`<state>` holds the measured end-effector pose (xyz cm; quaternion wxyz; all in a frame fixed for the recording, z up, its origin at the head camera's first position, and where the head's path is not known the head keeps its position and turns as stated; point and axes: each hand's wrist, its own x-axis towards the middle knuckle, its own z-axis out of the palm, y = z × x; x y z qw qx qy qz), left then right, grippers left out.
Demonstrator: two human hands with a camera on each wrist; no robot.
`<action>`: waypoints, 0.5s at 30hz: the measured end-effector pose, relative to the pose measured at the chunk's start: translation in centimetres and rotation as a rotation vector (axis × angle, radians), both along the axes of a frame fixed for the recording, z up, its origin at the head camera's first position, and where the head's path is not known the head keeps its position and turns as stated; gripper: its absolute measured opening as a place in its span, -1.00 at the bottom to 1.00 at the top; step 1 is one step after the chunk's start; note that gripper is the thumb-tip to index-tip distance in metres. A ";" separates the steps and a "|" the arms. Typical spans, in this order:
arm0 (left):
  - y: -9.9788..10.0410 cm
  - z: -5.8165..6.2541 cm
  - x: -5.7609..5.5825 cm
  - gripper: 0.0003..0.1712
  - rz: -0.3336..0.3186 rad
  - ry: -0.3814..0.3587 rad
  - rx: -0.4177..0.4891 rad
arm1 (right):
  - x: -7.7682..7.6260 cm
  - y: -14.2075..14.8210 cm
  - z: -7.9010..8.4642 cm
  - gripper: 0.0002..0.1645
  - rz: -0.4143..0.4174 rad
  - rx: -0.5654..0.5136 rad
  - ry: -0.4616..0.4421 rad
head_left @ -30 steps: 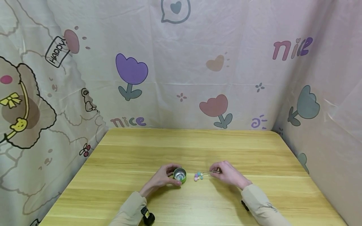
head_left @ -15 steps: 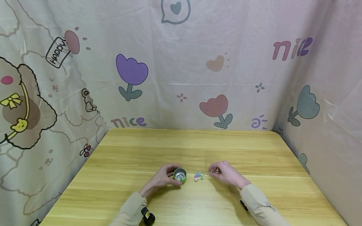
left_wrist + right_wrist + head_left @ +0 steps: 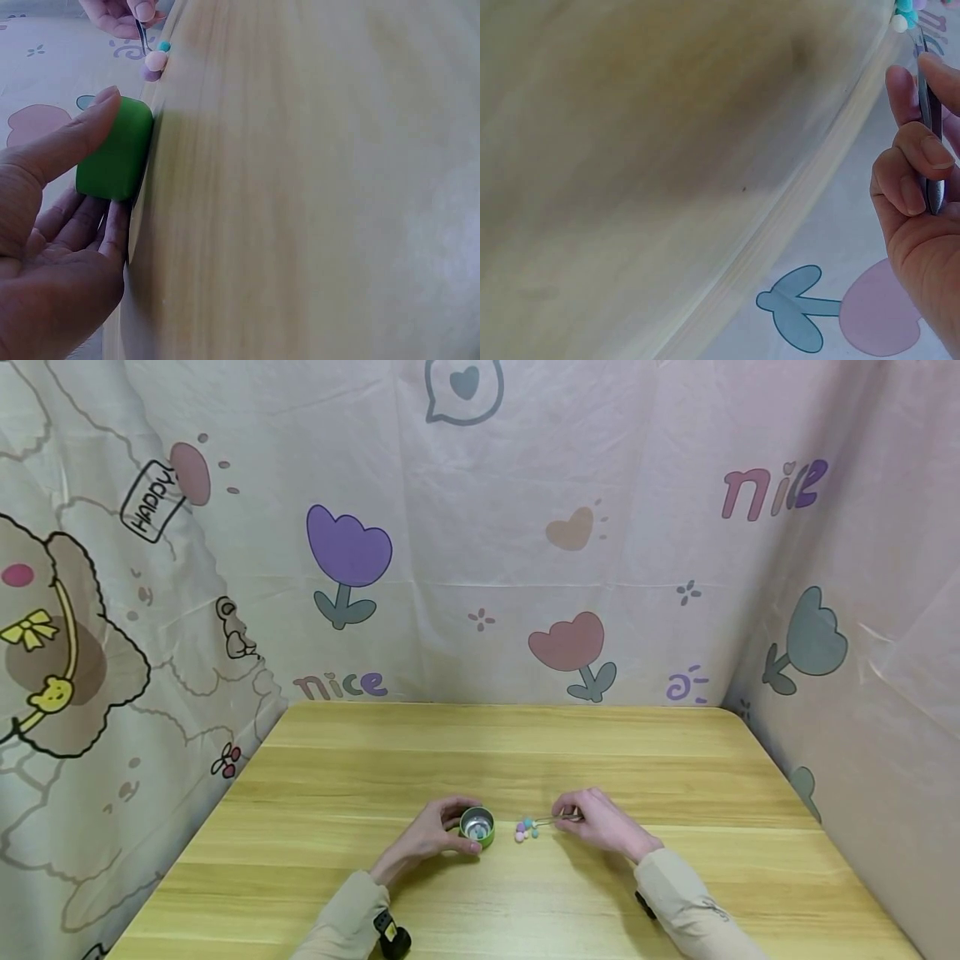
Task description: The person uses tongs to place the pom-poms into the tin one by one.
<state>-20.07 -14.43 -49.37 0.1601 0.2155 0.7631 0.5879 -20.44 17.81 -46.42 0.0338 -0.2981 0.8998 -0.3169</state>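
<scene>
In the head view my left hand (image 3: 427, 833) curls round a small round green tin (image 3: 487, 838), thumb at the near side and fingers at the far side. The tin stands upright on the table, its silvery inside holding something small and bluish-white. My right hand (image 3: 600, 820) pinches a pair of metal tweezers (image 3: 930, 116) near their middle. Their tips point left and reach a cluster of small pastel balls (image 3: 521, 828), lilac, pink, teal and cream, to the right of the tin. Whether the tips grip a ball cannot be told.
Everything rests on a light wood-grain table (image 3: 420, 743). A printed cloth (image 3: 465, 527) hangs behind it and along both sides. A black strap device (image 3: 393, 935) sits at my left sleeve.
My right hand and the tweezers have shifted very slightly left, towards the balls. My left hand and the tin have stayed in place.
</scene>
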 end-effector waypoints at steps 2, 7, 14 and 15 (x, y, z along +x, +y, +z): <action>0.0 0.0 0.0 -0.26 0.003 -0.002 -0.002 | 0.0 0.0 0.0 -0.94 -0.001 0.004 0.006; 0.0 0.0 0.0 -0.26 0.000 -0.005 -0.004 | -0.1 0.0 -0.1 -0.95 0.002 0.008 0.012; 0.0 -0.1 -0.1 -0.27 0.000 -0.011 0.000 | -0.1 -0.1 0.0 -0.97 0.003 0.015 0.022; 0.0 -0.1 -0.1 -0.27 0.000 -0.010 0.000 | -0.1 -0.1 0.0 -0.96 0.002 0.018 0.025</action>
